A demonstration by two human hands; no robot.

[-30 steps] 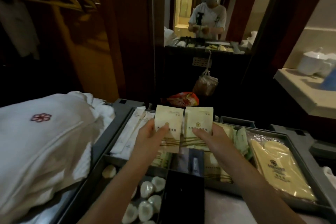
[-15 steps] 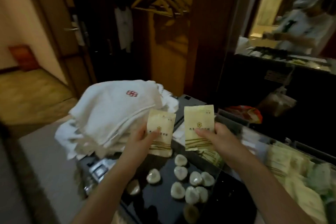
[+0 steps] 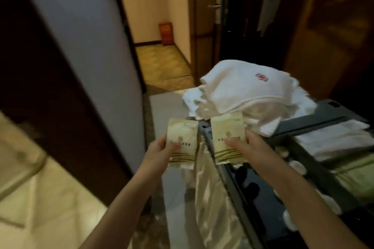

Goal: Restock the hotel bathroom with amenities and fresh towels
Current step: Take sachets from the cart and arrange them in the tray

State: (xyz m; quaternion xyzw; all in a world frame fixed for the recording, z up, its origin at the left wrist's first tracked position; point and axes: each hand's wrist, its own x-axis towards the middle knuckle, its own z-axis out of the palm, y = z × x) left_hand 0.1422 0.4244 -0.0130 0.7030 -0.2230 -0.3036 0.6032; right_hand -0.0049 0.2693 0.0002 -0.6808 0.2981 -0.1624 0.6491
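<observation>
Hotel entry, cart (image 3: 332, 111) right of frame. Left hand (image 3: 159, 152) grips one sachet (image 3: 182, 145), right hand (image 3: 248, 145) another (image 3: 228, 139). Towels (image 3: 242, 91) still on cart; bathroom restocking seems barely begun.

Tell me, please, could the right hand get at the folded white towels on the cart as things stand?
Probably not yet: the right hand is occupied holding a packet. The towels lie just beyond it with nothing between, so the path looks free once it frees its fingers.
</observation>
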